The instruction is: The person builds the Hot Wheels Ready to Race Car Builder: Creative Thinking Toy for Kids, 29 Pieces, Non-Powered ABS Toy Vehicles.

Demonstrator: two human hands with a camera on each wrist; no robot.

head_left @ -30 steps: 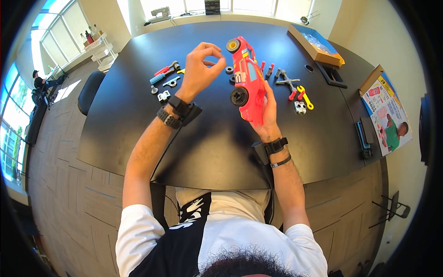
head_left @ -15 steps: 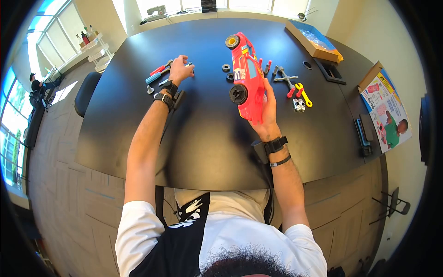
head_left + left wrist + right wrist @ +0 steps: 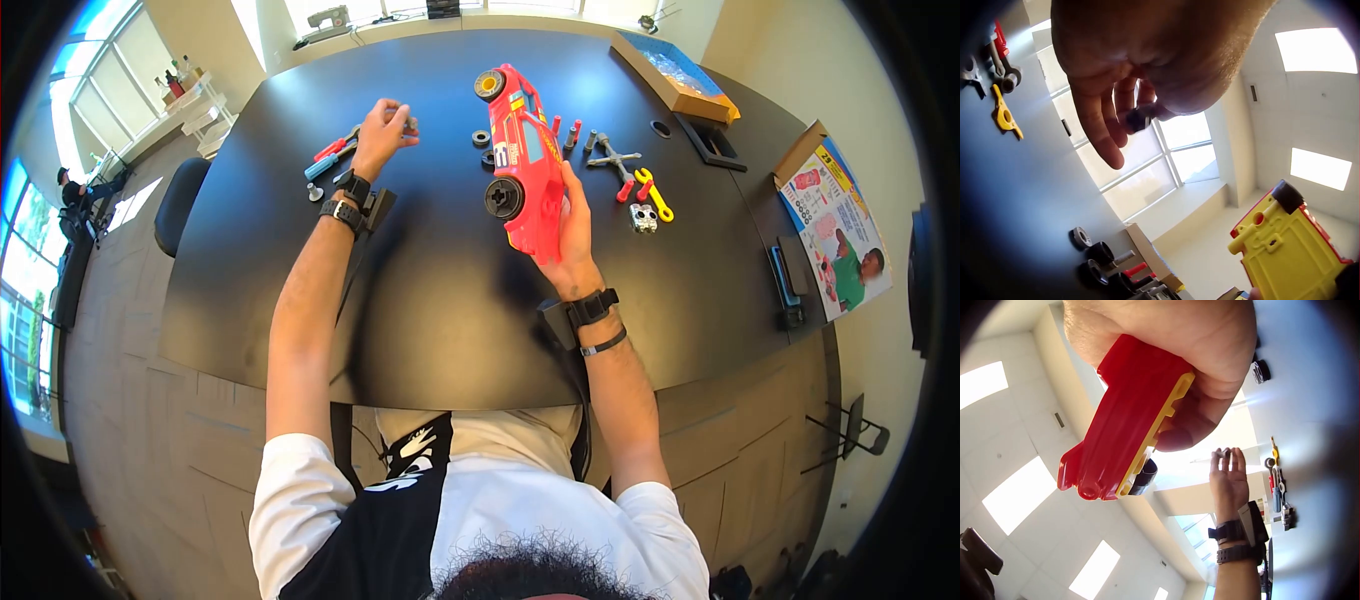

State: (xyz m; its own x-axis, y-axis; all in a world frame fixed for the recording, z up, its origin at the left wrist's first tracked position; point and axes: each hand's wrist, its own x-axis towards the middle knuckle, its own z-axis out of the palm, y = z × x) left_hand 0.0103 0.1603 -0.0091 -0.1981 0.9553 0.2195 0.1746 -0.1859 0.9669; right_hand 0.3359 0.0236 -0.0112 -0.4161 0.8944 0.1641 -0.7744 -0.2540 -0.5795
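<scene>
Big black table [image 3: 450,340], and a red car [image 3: 527,165] was up above it, its near end tucked in the person's right hand [image 3: 574,235], fingers curled round it. The left hand [image 3: 380,135] was off to the car's left, well apart from it. A yellow wrench [image 3: 655,195] lay over to the right. Tiniest was a dark part [image 3: 1140,119] pinched between the left thumb and fingertips, too blurry for me to ID.
</scene>
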